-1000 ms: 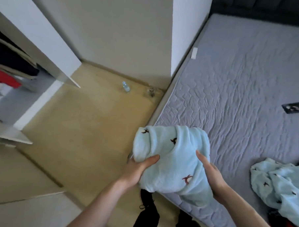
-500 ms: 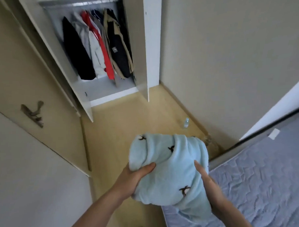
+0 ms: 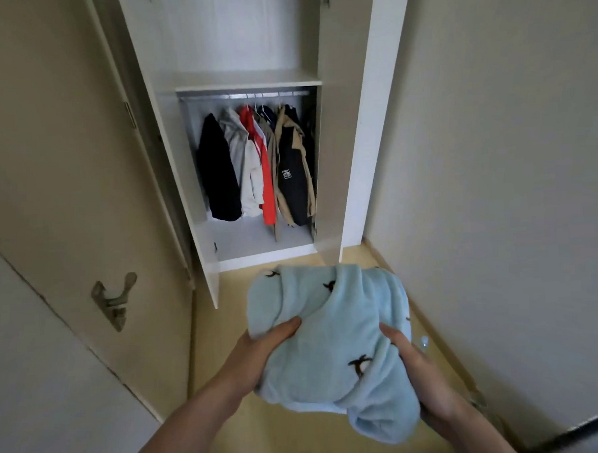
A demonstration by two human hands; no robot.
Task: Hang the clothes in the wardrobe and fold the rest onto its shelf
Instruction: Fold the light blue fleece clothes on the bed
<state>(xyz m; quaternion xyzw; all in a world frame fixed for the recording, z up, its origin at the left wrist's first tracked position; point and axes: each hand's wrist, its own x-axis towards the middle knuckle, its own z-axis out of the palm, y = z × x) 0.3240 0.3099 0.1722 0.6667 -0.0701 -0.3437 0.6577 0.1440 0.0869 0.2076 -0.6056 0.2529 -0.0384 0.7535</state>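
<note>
Gripped from either side by the left hand (image 3: 261, 344) and right hand (image 3: 417, 368), the folded pale-blue fleece garment (image 3: 330, 344) is held low before the open white wardrobe (image 3: 359, 155), whose bare white shelf (image 3: 246, 82) lies ahead and above.

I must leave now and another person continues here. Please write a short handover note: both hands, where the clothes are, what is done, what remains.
Left hand: grips the left side of the folded light-blue garment, thumb on top.
Right hand: grips its right side.
The garment is held in the air in front of the open wardrobe, above the floor.
Done: the garment is folded; several jackets hang on the rail.
Left: put the folded garment on the shelf above the rail, which looks bare. Other clothes to handle are not in view.
</note>
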